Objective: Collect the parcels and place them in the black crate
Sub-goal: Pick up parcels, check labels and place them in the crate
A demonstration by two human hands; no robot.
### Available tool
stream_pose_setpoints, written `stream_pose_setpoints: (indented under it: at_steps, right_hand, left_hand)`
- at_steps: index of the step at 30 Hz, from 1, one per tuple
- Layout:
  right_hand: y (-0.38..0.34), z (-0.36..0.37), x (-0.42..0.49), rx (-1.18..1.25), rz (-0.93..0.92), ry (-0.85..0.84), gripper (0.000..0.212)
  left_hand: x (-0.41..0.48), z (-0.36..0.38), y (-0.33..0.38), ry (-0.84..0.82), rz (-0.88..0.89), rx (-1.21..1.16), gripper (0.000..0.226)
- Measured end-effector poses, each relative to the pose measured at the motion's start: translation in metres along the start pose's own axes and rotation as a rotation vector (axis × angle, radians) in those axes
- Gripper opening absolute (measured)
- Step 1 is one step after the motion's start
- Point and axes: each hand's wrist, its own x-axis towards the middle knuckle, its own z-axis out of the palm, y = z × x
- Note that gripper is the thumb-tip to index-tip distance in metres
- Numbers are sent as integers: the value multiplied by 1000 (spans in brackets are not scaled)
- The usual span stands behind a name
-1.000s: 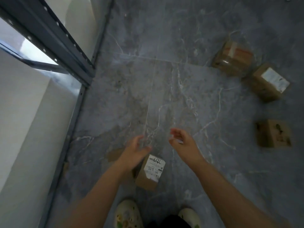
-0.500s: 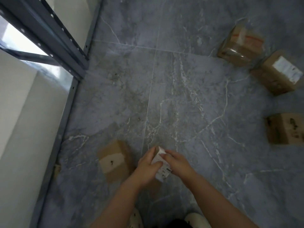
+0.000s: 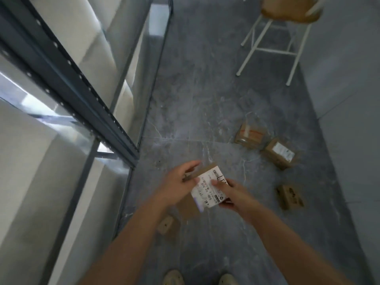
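Observation:
I hold a small cardboard parcel with a white shipping label (image 3: 207, 188) above the grey floor, between both hands. My left hand (image 3: 178, 183) grips its left edge and my right hand (image 3: 232, 194) grips its right side. Another small parcel (image 3: 167, 224) lies on the floor below my left forearm. Three more parcels lie to the right: one with orange tape (image 3: 249, 135), one with a white label (image 3: 279, 153), and a plain one (image 3: 290, 196). No black crate is in view.
A dark metal shelving rack (image 3: 67, 79) with white panels fills the left side. A white-legged stool (image 3: 273, 42) with a tan seat stands at the top right. My shoes (image 3: 173, 277) show at the bottom edge.
Both hands closed on the labelled parcel on the floor and lifted it. My view rose and tilted forward, bringing the stool and more of the rack into sight.

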Motion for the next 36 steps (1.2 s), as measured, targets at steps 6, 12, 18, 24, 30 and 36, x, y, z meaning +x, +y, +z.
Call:
stream_pose_setpoints:
  at_steps: [6, 12, 18, 24, 30, 36]
  right_hand:
    - [-137, -12, -111, 394, -145, -20, 34]
    - [-240, -3, -215, 400, -369, -108, 58]
    - [-301, -7, -274, 298, -618, -2, 72]
    - [-348, -26, -325, 294, -875, -108, 59]
    - [-373, -12, -369, 212, -1063, -148, 42]
    - [-385, 9, -386, 209, -1106, -156, 41]
  left_hand:
    - [-54, -58, 139, 311, -75, -272, 89]
    - [-93, -84, 258, 33, 104, -660, 75]
    - [-117, -122, 351, 108, 386, -666, 48]
    - [-152, -151, 403, 146, 498, -513, 61]
    - [-180, -156, 434, 132, 654, -503, 66]
    - [-208, -171, 443, 203, 774, -466, 77]
